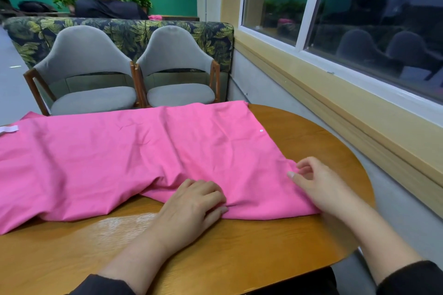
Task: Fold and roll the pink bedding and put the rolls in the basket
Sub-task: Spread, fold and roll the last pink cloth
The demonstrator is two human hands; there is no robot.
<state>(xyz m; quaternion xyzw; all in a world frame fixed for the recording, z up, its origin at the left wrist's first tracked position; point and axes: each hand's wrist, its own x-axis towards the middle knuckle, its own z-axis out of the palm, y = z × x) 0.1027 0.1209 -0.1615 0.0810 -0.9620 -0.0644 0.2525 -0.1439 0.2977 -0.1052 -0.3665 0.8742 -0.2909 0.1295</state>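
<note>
We see the pink bedding (134, 151) spread across the rounded wooden desk (239, 246), its left part running off the frame edge and hanging past the desk's near rim; a white label (9, 129) shows at its far left, and a small white button (261, 130) sits near its right hem; the cloth is creased, with a raised fold running toward the near edge at the middle.

Our left hand (194, 201) lies palm down at the bedding's near edge, its grip narrow, the fingertips curled into the cloth and bunching a small pucker of it against the desk; whether the thumb is under the cloth we cannot tell.

Further right, our right hand (318, 187) sits at the bedding's near right corner; the thumb lies on the cloth at its edge, the fingers hang loosely curled just above it, so this grip is relaxed and closes on nothing that we can make out; the heel of the hand covers the corner's tip.

Beyond the desk stand two grey chairs (134, 74) side by side before a leaf-patterned sofa back (129, 31); behind it a person (105, 2) sits facing away; a window (347, 19) runs along the right wall.
</note>
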